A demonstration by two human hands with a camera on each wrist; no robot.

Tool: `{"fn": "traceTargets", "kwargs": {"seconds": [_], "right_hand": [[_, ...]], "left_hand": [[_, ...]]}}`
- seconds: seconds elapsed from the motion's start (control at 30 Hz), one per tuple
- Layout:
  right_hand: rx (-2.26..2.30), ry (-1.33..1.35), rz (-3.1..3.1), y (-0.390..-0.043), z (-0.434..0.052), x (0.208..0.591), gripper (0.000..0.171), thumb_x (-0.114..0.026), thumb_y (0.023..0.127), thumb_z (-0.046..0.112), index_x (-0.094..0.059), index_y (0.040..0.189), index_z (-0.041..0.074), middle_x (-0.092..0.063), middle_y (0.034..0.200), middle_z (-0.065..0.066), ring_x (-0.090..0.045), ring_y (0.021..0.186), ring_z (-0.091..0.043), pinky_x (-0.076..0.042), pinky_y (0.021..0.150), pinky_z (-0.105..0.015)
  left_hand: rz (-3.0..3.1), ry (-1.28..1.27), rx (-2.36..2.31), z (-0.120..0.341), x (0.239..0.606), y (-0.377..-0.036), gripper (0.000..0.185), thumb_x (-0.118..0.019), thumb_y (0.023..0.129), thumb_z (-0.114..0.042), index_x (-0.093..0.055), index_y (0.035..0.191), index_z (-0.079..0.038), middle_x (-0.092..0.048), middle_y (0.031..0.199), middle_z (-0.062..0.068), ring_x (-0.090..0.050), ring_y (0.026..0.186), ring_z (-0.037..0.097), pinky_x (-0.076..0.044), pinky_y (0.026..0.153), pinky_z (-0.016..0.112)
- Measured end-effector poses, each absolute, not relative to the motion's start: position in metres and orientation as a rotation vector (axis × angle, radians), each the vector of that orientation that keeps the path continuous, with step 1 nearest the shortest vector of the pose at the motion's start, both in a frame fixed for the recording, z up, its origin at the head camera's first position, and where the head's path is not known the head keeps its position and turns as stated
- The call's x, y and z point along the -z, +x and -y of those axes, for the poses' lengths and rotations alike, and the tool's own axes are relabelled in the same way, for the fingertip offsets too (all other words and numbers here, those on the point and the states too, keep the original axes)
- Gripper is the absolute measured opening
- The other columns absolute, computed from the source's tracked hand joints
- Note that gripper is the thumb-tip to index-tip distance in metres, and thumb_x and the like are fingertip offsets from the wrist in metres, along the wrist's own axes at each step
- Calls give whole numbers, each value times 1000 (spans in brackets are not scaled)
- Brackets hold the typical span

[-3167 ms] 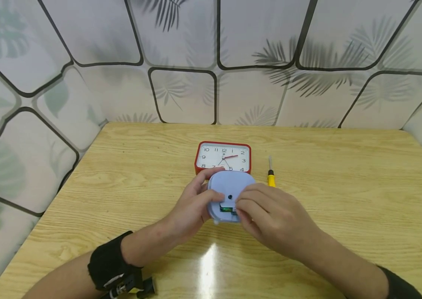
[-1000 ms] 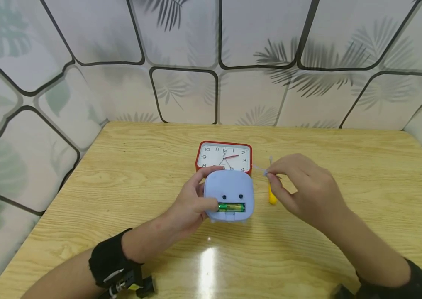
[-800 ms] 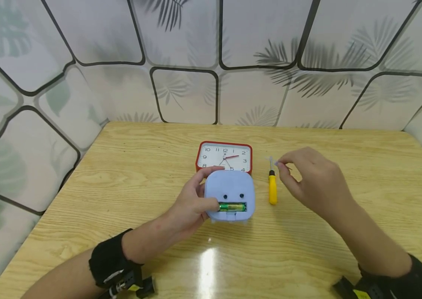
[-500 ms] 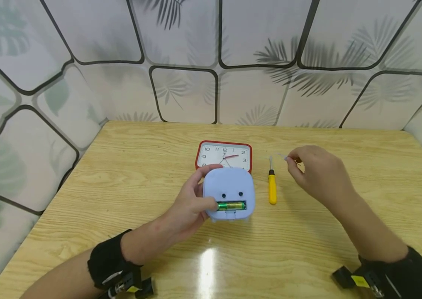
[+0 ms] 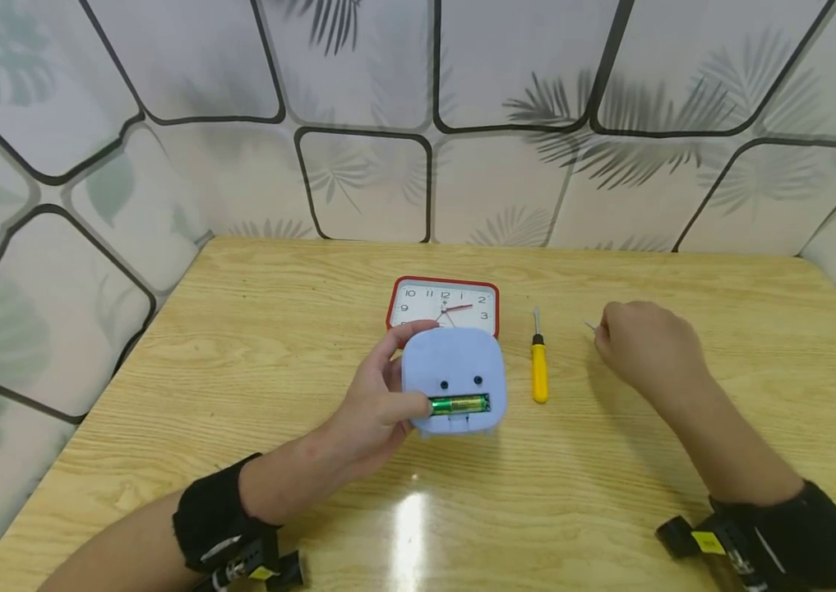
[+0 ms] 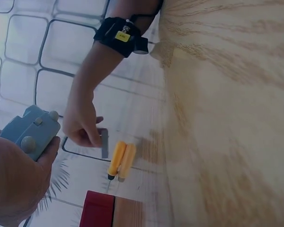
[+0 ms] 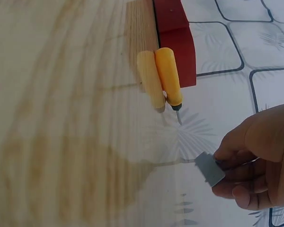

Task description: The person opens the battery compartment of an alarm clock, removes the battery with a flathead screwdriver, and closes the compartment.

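Note:
My left hand (image 5: pixel 381 403) grips a light blue clock (image 5: pixel 454 353) by its left side, back turned up toward the head camera. The thumb lies beside its uncovered battery compartment, where a green battery (image 5: pixel 459 404) shows. To the right, my right hand (image 5: pixel 650 345) pinches a small flat battery cover (image 7: pixel 209 169); in the head view only a thin edge of it shows. The hand hangs above the table, as the right wrist view shows. Two dark knobs (image 5: pixel 478 380) sit above the battery compartment.
A red-framed clock (image 5: pixel 443 289) lies face up just behind the blue one, partly hidden by it. Between the hands a yellow-handled screwdriver (image 5: pixel 539 370) lies on the wooden table (image 5: pixel 277 329). A patterned wall (image 5: pixel 366 189) rises behind the table.
My right hand has come away from the blue clock with the battery cover, baring the battery, and has moved right past the screwdriver. My left hand still holds the clock in nearly the same place.

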State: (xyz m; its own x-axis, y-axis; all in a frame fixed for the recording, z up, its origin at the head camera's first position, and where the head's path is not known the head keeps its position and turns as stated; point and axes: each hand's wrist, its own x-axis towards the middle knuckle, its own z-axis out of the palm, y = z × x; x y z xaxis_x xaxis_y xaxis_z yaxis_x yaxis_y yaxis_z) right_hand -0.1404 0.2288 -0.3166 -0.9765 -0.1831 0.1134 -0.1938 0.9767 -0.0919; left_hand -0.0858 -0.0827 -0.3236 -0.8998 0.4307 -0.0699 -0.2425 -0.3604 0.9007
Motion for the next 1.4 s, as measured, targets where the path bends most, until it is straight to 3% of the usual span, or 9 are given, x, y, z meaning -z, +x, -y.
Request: {"fn": "traceTargets", "kwargs": {"seconds": [0.27, 0.83, 1.0, 1.17, 1.4], "right_hand": [[-149, 187, 3232, -144, -234, 317, 29, -52, 93, 13, -52, 64, 9, -45, 61, -5, -42, 55, -21, -36, 46, -34], [-126, 204, 3408, -150, -239, 320, 28, -53, 98, 18, -56, 73, 5, -50, 67, -8, -45, 60, -23, -38, 51, -35], [-164, 290, 3366, -148, -235, 319, 22, -58, 97, 24, -63, 97, 3, -63, 78, -9, -55, 64, -21, -44, 52, -35], [-359, 554, 3347, -145, -219, 320, 36, -63, 96, 28, -60, 126, 8, -66, 82, -4, -56, 65, -15, -46, 57, -31], [-468, 741, 3374, -137, -209, 322, 39, -67, 94, 25, -60, 130, 11, -61, 76, 2, -52, 64, -12, -44, 59, -28]], "left_hand": [[-1439, 266, -2307, 82, 323, -85, 85, -44, 66, 17, -31, 145, -12, -49, 137, 11, -56, 114, 25, -56, 85, 37], [-1388, 329, -2321, 84, 322, -84, 82, -45, 67, 12, -30, 144, -12, -49, 136, 9, -56, 113, 25, -58, 83, 35], [-1408, 305, -2318, 83, 321, -83, 83, -46, 67, 13, -31, 144, -12, -48, 136, 9, -55, 114, 25, -58, 84, 36], [-1461, 267, -2313, 83, 321, -83, 83, -47, 65, 15, -32, 143, -12, -51, 133, 9, -56, 112, 22, -56, 83, 33], [-1497, 261, -2314, 82, 321, -83, 83, -47, 64, 16, -34, 142, -11, -53, 132, 9, -56, 110, 22, -55, 83, 33]]}}
